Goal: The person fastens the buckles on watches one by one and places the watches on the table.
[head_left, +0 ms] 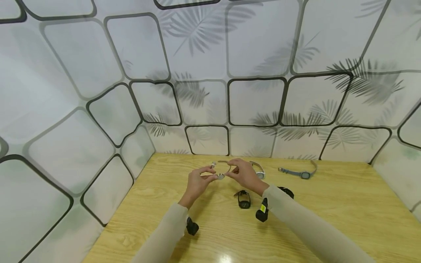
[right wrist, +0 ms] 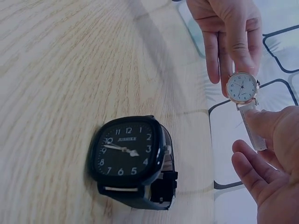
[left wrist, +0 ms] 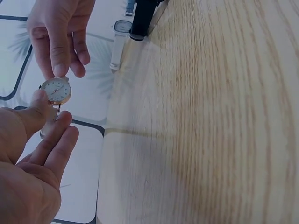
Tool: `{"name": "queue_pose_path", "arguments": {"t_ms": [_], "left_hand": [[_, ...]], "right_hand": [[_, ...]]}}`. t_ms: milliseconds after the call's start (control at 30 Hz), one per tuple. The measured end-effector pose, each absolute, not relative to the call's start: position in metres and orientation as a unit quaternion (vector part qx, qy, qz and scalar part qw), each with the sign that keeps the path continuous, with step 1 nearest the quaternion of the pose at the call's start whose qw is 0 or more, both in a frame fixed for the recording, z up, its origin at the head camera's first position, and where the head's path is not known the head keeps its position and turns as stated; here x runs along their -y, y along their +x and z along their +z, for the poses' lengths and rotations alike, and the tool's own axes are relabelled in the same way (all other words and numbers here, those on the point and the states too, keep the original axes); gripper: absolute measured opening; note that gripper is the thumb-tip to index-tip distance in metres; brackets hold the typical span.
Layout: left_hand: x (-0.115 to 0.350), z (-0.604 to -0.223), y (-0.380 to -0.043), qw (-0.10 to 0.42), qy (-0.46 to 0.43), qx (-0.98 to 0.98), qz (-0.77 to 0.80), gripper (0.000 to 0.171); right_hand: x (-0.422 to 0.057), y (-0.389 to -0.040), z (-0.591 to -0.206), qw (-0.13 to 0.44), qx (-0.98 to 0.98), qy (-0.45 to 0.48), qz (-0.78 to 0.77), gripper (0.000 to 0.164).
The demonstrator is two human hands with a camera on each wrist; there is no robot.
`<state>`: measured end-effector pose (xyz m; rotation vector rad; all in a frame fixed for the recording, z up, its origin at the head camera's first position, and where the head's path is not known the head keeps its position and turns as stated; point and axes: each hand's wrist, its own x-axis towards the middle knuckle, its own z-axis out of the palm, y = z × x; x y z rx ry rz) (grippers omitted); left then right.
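Note:
Both hands hold up a round wristwatch (head_left: 221,176) with a white dial, gold-toned rim and pale strap, above the table. My left hand (head_left: 196,182) pinches the watch at one side of its case, thumb by the rim in the left wrist view. From the other side, my right hand (head_left: 246,176) pinches the strap close to the case; its thumb lies on the pale strap (right wrist: 252,128) in the right wrist view. The strap's loose ends curve up behind the dial. Nearest below the right hand stands a black square-faced watch (right wrist: 124,151) with its band closed into a loop.
A white watch (head_left: 260,175) lies behind the right hand, and a blue watch (head_left: 305,175) further right. Another black watch (head_left: 287,191) is partly hidden by the right sleeve. The wooden table (head_left: 148,204) meets patterned cloth walls (head_left: 256,102) at the back and sides.

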<state>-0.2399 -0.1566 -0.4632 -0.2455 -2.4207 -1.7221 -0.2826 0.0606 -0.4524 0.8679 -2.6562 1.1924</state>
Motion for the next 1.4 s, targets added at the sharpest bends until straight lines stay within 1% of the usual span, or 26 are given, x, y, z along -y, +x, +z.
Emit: {"name": "queue_pose_path", "arguments": {"t_ms": [300, 367, 600, 833, 1033, 1133, 1267, 1400], "left_hand": [[0.156, -0.461, -0.237, 0.066, -0.077, 0.784, -0.613, 0.019], [0.156, -0.461, -0.237, 0.056, -0.067, 0.777, -0.623, 0.019], [0.153, -0.461, -0.236, 0.018, -0.047, 0.724, -0.688, 0.03], [0.151, -0.462, -0.237, 0.021, -0.048, 0.703, -0.709, 0.037], [0.15, -0.462, -0.235, 0.011, -0.044, 0.691, -0.721, 0.036], [0.15, -0.462, -0.235, 0.012, -0.048, 0.691, -0.722, 0.037], [0.147, -0.462, -0.235, 0.018, -0.054, 0.689, -0.722, 0.037], [0.144, -0.463, -0.236, 0.02, -0.057, 0.691, -0.72, 0.037]], "right_hand": [[-0.062, -0.283, -0.454, 0.059, 0.875, 0.283, 0.387, 0.044], [-0.062, -0.282, -0.454, 0.061, 0.876, 0.286, 0.385, 0.044], [-0.065, -0.281, -0.455, 0.069, 0.873, 0.288, 0.388, 0.044], [-0.068, -0.281, -0.46, 0.071, 0.871, 0.287, 0.392, 0.044], [-0.074, -0.279, -0.461, 0.048, 0.857, 0.299, 0.417, 0.047], [-0.078, -0.277, -0.461, 0.037, 0.85, 0.293, 0.437, 0.044], [-0.08, -0.276, -0.462, 0.038, 0.848, 0.275, 0.451, 0.038], [-0.079, -0.274, -0.462, 0.036, 0.849, 0.259, 0.459, 0.035]]}}
